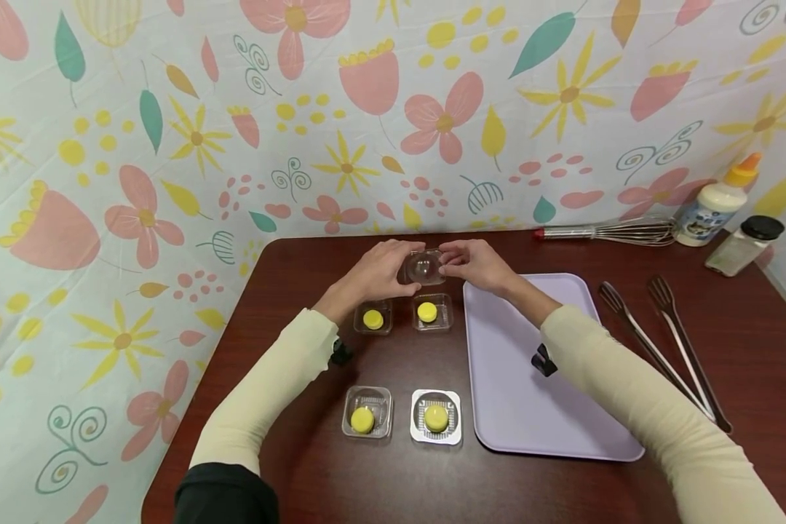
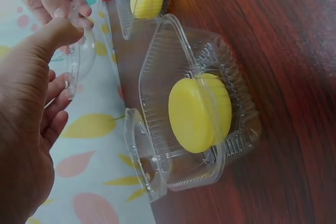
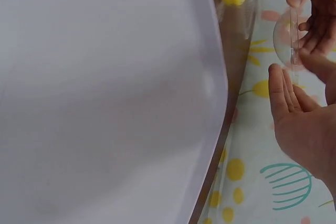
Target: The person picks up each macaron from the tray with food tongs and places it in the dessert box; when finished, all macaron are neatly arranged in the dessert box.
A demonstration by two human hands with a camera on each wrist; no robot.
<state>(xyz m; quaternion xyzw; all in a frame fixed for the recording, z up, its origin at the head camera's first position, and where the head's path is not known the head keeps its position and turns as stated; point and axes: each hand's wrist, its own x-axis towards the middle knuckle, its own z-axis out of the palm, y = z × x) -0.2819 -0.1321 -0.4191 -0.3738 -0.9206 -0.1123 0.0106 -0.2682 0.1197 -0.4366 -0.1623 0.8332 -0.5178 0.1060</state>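
Note:
A clear plastic domed lid [image 1: 424, 268] is held up over the far side of the table. My left hand [image 1: 386, 268] pinches its left edge between thumb and fingers. At the opposite edge, my right hand [image 1: 477, 263] pinches it with thumb and fingertips. Nearer me, below the lid, an uncovered clear box [image 1: 447, 320] contains a yellow macaron [image 1: 427, 312]. Beside it, close under the left wrist, a second clear box [image 2: 239, 129] holds another yellow macaron [image 2: 199, 113]. Whether the raised lid joins a box cannot be seen.
Nearer me stand a clear box [image 1: 383, 429] and a pale-rimmed box [image 1: 455, 437], each with a yellow macaron. A lilac tray [image 1: 530, 407] lies right of them. Farther right are tongs [image 1: 684, 342], a whisk [image 1: 602, 231], a squeeze bottle [image 1: 710, 207] and a black-capped jar [image 1: 740, 247].

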